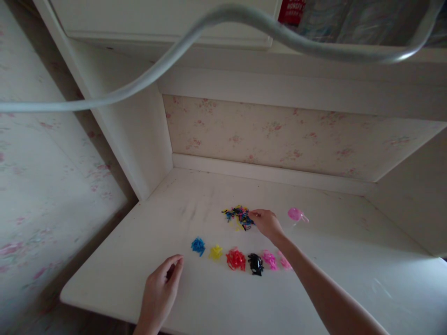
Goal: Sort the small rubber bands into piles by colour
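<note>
A mixed pile of small coloured rubber bands (239, 217) lies toward the back of the white table. My right hand (268, 224) reaches to the pile's right edge, fingertips pinched together; what is between them is too small to make out. Nearer me, my left hand (162, 286) is loosely curled above the table, thumb and fingers together, with nothing visible in it. Single-colour heaps form a row: blue bands (198, 246), yellow bands (216, 252), red bands (236, 259), black bands (256, 264), magenta bands (269, 259) and pale pink bands (284, 261), the last partly behind my right forearm.
A pink translucent item (296, 214) rests on the white table (115, 260), right of the mixed pile. A pale cable (223, 15) crosses the upper view. White side panels and a flowered back wall (265, 132) enclose the table, with a shelf overhead.
</note>
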Demonstrator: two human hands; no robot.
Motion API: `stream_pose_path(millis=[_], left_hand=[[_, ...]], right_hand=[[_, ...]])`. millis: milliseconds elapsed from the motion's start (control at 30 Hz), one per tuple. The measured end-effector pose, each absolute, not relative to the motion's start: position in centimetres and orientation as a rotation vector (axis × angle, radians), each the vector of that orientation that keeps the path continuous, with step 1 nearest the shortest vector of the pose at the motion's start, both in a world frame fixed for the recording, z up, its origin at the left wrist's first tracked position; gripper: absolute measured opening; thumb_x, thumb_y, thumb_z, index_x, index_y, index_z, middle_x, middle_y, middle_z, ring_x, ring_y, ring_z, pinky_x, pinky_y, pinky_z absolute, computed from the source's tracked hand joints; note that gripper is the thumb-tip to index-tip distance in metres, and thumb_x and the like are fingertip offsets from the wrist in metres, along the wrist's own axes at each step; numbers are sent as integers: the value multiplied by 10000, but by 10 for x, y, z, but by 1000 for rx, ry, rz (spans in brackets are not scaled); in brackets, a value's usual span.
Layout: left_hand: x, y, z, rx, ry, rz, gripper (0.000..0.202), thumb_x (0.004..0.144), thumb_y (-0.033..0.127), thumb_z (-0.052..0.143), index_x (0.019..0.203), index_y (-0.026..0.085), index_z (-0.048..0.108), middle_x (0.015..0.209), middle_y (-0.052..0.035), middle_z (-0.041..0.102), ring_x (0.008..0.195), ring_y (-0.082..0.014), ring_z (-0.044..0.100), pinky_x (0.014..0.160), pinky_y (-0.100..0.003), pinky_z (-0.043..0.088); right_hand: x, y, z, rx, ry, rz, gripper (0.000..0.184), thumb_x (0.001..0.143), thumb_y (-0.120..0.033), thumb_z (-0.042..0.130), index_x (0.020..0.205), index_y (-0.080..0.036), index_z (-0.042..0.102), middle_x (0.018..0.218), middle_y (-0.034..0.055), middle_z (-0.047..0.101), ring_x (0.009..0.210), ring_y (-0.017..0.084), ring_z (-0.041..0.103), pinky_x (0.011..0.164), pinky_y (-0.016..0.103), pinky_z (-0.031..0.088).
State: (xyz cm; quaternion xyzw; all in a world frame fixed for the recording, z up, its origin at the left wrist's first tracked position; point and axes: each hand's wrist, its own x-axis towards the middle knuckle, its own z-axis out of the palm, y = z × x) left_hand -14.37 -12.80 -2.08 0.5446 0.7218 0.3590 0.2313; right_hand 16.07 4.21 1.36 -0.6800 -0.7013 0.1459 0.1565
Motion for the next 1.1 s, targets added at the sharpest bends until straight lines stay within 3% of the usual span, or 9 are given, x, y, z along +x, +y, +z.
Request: stream_pose_path(millis=[233, 433, 667, 800, 1100], left_hand=[[-144, -128, -22, 1516, 2001, 956, 424, 844, 548, 434, 951, 209, 666, 769, -18, 702, 680, -151, 651, 622, -200, 509], [-144, -129, -24, 1541, 2002, 985, 405, 841, 543, 446, 940, 222, 671, 829, -12, 721, 684, -144, 660, 621, -195, 513], [-147, -130, -30, 1639, 2014, 980, 366, 829, 530, 474, 922, 241, 679, 883, -7, 729, 758, -153, 678, 658, -184, 519], [-146, -130, -30, 1640, 2026, 958, 373, 818, 542, 480, 913, 244, 682, 859, -4, 730, 734, -153, 678, 639, -179, 518], [-142, -130, -25, 1602, 2038, 921, 402, 817, 565, 463, 914, 236, 672, 769, 3, 712, 636, -145, 652, 580, -191, 505]], right_hand=[[167, 30, 9, -1833, -1853, 501, 349, 835, -407, 452, 884, -235, 752, 785, 25, 731, 729, 161, 657, 612, 201, 423], [181, -5, 21, -1789, -1762, 503, 436, 828, -526, 448, 910, -220, 748, 650, 3, 685, 548, 122, 573, 511, 187, 380], [248, -71, 23, -1898, -1638, 345, 506, 808, -590, 467, 930, -185, 746, 453, -36, 507, 424, 76, 438, 451, 159, 339], [279, -98, 12, -1952, -1675, 185, 524, 818, -617, 434, 913, -208, 748, 449, -44, 465, 410, 67, 409, 459, 157, 338], [292, -110, -13, -1985, -1729, 188, 541, 838, -629, 374, 906, -245, 749, 483, -11, 548, 433, 98, 472, 502, 186, 379]])
